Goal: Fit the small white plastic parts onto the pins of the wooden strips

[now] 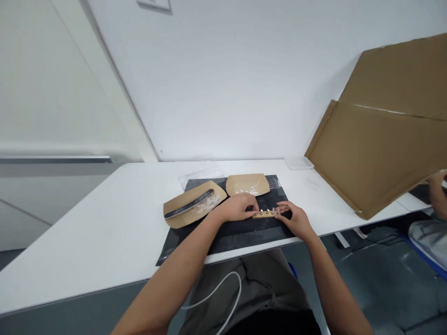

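A short tan strip [264, 214] with several small metallic and whitish pieces in a row lies on the black mat [240, 230]. My left hand [240, 207] is closed, its fingertips pinching the left end of the strip. At the other end, my right hand [295, 219] is closed too, thumb and fingers gripping the strip's right end around a small pale piece. Just behind my hands stands a tan paper tray [248, 179] with small white bits in it. To the left is a second tan tray [174, 204], holding a long dark curved piece [190, 204] and clear plastic bags [211, 202].
A clear plastic bag [199, 174] lies at the back of the white table [87, 232]. A shallow clear lid or box [299, 163] is near the wall. A large cardboard sheet [380, 149] stands at the right; beyond it shows another person's arm [437, 195].
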`<state>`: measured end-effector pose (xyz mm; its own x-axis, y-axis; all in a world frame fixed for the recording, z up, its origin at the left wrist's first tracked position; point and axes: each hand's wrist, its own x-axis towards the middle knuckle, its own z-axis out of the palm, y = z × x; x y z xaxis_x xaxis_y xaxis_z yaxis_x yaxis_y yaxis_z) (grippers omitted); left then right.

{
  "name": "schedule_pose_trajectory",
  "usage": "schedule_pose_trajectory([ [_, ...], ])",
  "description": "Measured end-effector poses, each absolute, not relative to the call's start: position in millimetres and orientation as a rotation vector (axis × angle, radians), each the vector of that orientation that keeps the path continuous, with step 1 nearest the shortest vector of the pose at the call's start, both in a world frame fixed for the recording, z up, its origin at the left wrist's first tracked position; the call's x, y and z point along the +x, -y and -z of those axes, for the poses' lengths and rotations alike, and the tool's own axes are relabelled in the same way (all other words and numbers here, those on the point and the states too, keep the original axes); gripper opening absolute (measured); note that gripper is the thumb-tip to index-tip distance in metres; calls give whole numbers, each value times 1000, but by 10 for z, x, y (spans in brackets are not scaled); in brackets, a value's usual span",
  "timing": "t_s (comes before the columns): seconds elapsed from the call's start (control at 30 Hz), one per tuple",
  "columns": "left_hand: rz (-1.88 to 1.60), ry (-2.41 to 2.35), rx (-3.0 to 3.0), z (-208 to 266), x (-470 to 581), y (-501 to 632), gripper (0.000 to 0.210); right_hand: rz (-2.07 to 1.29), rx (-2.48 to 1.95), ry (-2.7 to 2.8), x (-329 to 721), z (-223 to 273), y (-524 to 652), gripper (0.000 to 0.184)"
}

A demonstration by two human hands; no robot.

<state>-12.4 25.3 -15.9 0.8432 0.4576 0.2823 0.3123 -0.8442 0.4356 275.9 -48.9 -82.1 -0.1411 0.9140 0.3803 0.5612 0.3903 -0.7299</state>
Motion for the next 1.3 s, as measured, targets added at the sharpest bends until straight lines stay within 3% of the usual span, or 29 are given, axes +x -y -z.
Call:
schedule_pose_trajectory([
  [0.97,-440,-706,2589,165,-89,-214,10,-513,-1319,1803,2777,865,460,42],
  [1.3,-883,-656,2482,43,-81,-99,20,-491,-1364,1810,2731,794,475,38],
])
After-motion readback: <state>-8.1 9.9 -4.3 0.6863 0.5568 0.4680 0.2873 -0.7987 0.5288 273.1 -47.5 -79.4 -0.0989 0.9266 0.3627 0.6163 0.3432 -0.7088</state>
